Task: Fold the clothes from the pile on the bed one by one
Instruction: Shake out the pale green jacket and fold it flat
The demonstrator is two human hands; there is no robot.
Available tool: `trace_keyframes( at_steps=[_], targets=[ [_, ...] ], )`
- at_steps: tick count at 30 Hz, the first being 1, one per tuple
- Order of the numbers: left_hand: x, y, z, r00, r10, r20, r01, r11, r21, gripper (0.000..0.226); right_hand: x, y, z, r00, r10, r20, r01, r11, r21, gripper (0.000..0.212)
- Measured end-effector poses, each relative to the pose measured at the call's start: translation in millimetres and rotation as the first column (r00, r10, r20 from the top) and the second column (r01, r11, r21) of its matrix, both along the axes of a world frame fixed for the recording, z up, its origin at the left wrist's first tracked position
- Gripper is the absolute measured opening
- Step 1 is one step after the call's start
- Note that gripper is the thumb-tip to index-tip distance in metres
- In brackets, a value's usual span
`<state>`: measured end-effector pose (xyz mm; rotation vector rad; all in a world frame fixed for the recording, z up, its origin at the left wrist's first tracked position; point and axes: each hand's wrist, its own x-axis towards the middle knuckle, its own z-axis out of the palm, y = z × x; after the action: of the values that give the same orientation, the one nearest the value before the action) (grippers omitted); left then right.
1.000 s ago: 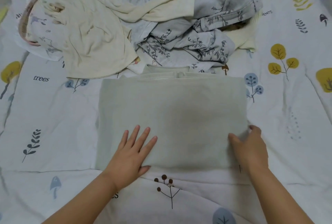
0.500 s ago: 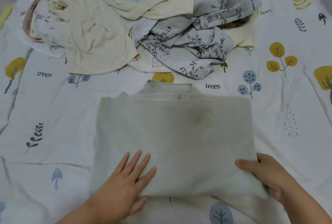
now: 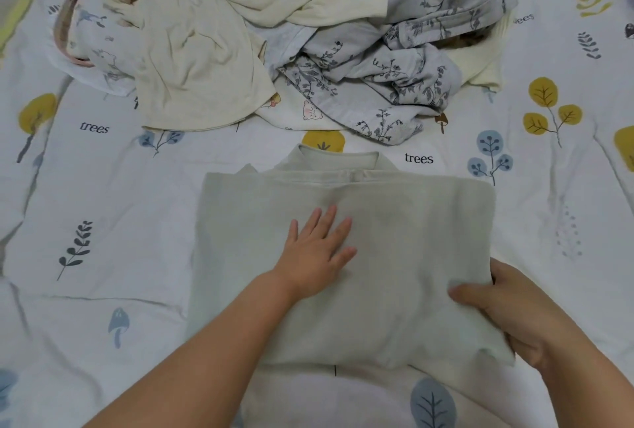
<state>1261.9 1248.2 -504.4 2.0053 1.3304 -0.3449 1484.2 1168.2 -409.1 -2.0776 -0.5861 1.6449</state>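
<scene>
The left hand (image 3: pixel 317 249) has slid from the near edge of the grey shirt (image 3: pixel 394 256) up to its middle, where it now presses flat with fingers spread, while the right hand (image 3: pixel 514 311) has shifted from the side edge to pinch the near right corner, thumb on top. The shirt lies part-folded on the bed sheet (image 3: pixel 103 222), now clear of the pile (image 3: pixel 308 50) behind it. This looks like the setup for another fold; the pile remains unfolded.
</scene>
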Motion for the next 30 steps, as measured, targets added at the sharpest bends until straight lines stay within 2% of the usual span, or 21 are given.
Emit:
trace_keyframes(
  at_steps=[2,3,5,6,9,11,14,17,19,20,21,23,24,26,28,30],
  targets=[
    [-0.7,2.4,13.9,0.984,0.127,0.128,-0.119,0.991,-0.068,0.052,-20.1,4.9,10.5,0.989,0.050,0.140,-0.062,0.995,0.083,0.023],
    [-1.9,2.9,23.3,0.944,0.236,0.232,-0.208,0.968,-0.138,0.050,-32.4,7.6,15.5,0.969,0.091,0.229,-0.120,0.986,0.115,0.021],
    [-5.9,2.7,44.9,0.778,0.470,0.417,-0.326,0.869,-0.372,0.051,-61.3,13.0,26.4,0.895,0.203,0.398,-0.274,0.953,0.128,0.015],
    [-8.2,2.4,56.2,0.678,0.570,0.463,-0.329,0.799,-0.503,0.055,-77.2,15.2,32.2,0.845,0.263,0.466,-0.356,0.926,0.123,0.013],
    [-20.8,3.8,77.8,0.400,0.788,0.468,-0.222,0.579,-0.785,0.068,-123.6,20.2,45.1,0.684,0.391,0.616,-0.572,0.811,0.120,0.028],
    [-35.0,7.0,83.6,0.242,0.863,0.443,-0.184,0.489,-0.852,0.067,-152.4,23.7,46.1,0.600,0.411,0.686,-0.659,0.740,0.133,0.037],
    [-62.8,4.3,82.0,0.046,0.895,0.444,-0.128,0.446,-0.886,0.059,-192.2,26.0,33.1,0.558,0.439,0.704,-0.723,0.674,0.153,0.050],
    [-97.8,-2.4,65.1,-0.132,0.943,0.306,-0.069,0.299,-0.952,0.058,-227.4,24.4,14.9,0.543,0.592,0.595,-0.794,0.593,0.134,0.060],
    [-118.4,-5.8,50.4,-0.141,0.967,0.210,-0.200,0.180,-0.963,0.047,-243.5,18.2,0.9,0.502,0.716,0.484,-0.849,0.514,0.122,0.063],
    [-124.6,-6.1,46.1,-0.102,0.974,0.200,-0.303,0.161,-0.939,0.046,-247.8,14.0,-6.2,0.479,0.767,0.427,-0.871,0.476,0.122,0.064],
    [-128.1,-5.8,41.5,-0.030,0.975,0.221,-0.417,0.189,-0.889,0.048,-250.0,9.3,-12.5,0.456,0.806,0.377,-0.888,0.443,0.125,0.065],
    [-127.2,-5.3,38.4,0.174,0.936,0.305,-0.609,0.346,-0.714,0.055,-248.3,2.3,-21.2,0.431,0.837,0.336,-0.902,0.404,0.148,0.065],
    [-124.3,-4.4,37.8,0.274,0.900,0.338,-0.670,0.431,-0.604,0.057,-245.5,0.0,-24.5,0.447,0.825,0.345,-0.894,0.412,0.174,0.064],
    [-119.0,-2.3,35.3,0.423,0.823,0.379,-0.728,0.558,-0.398,0.054,-237.5,-1.9,-28.5,0.550,0.737,0.392,-0.835,0.489,0.252,0.056],
    [-119.6,-2.2,34.4,0.470,0.767,0.437,-0.717,0.621,-0.318,0.047,-225.8,0.5,-26.7,0.667,0.597,0.447,-0.743,0.579,0.336,0.048],
    [-127.2,-1.3,36.1,0.422,0.760,0.495,-0.702,0.619,-0.351,0.040,-211.6,5.5,-26.3,0.741,0.415,0.527,-0.649,0.646,0.403,0.044]
  ],
)
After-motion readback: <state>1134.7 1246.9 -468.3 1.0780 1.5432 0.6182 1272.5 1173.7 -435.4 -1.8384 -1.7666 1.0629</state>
